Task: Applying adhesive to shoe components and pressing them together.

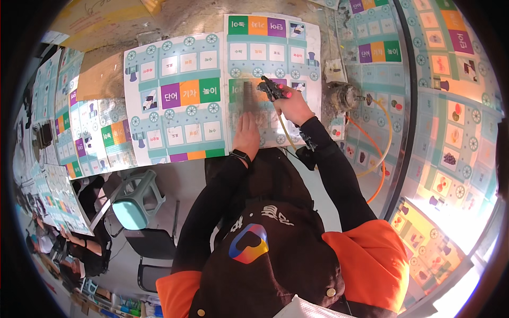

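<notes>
A small black spray gun with pink knobs is gripped in my right hand, over the right printed sheet. A thin pale hose runs down near it. My left hand lies flat near the lower edge of that sheet, fingers straight and pointing away from me. Beyond its fingertips is a narrow dark grey strip, blurred, whose kind I cannot make out. The sheet carries teal train cars and coloured blocks. A matching sheet lies beside it on the left.
Right of the sheet stands a stained metal pot, near yellow and orange hoses. More printed sheets lie beyond a dark rail. Under the bench are a teal stool and black chair. Another person is at lower left.
</notes>
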A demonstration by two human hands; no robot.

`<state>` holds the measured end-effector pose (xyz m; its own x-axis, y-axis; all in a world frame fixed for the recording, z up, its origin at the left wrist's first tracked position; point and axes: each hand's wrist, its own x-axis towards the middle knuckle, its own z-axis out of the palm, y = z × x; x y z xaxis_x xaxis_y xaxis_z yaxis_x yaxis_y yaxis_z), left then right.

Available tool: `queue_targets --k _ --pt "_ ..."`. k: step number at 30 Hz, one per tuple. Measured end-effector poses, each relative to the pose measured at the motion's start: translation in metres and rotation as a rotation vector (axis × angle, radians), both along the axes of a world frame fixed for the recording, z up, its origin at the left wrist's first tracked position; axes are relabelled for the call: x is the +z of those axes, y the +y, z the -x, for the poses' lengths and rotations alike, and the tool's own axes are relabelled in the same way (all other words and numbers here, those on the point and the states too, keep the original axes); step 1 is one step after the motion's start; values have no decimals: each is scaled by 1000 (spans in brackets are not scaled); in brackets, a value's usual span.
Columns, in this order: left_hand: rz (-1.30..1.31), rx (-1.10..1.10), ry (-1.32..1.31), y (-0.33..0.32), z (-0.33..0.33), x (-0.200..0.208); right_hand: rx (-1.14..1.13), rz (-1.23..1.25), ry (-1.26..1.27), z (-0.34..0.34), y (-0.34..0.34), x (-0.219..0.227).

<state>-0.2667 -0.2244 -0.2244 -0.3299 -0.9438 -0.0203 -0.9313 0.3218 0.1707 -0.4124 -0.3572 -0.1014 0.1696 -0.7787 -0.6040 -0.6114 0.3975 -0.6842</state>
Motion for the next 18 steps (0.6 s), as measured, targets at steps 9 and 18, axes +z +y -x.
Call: queue_targets --k 9,18 --pt "6 -21 -32 -1 0 2 31 -47 12 -2 2 -3" --pt "-22 -44 -99 0 2 2 45 -159 -19 2 18 0"
